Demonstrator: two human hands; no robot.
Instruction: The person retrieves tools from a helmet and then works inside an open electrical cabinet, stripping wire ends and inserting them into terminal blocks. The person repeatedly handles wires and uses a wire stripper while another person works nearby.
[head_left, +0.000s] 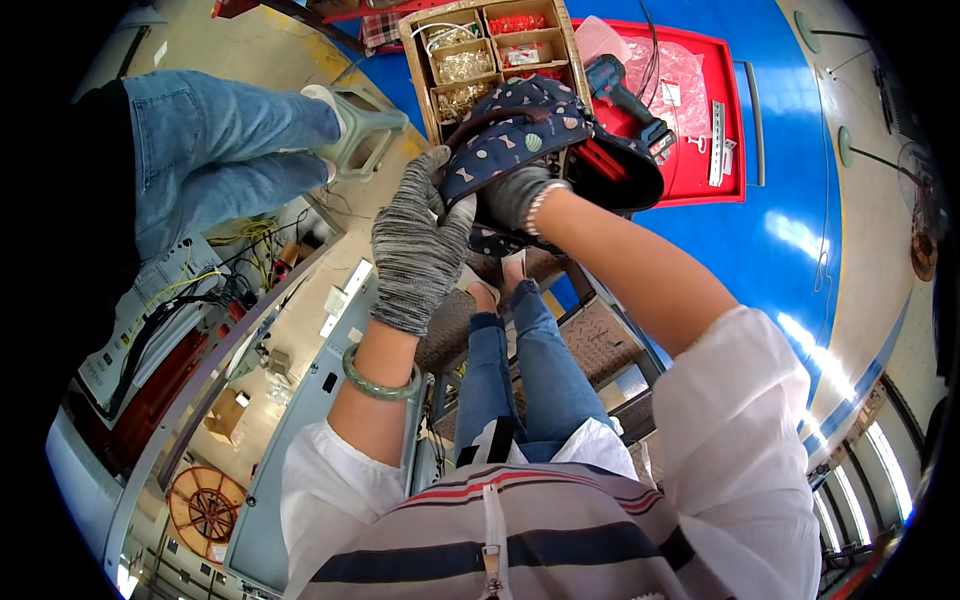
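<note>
A navy fabric bag (515, 145) patterned with shells and bows is in front of me, its black-lined mouth gaping to the right with something red inside. My left hand (418, 240), in a grey knitted glove, pinches the bag's left edge between thumb and fingers. Reaching in under the bag's flap is my right hand (522, 197), gloved the same way. Its fingers are hidden by the fabric, so what they touch does not show. Behind the bag, a divided box (408, 50) holds small metal parts and red pieces.
A red tray (738, 110) on the right carries a cordless drill (625, 95), plastic bags and a white strip (717, 145). At left, another person in jeans (235, 120) is beside a green plastic stool (372, 135). A grey cabinet (300, 440) stands near my left arm.
</note>
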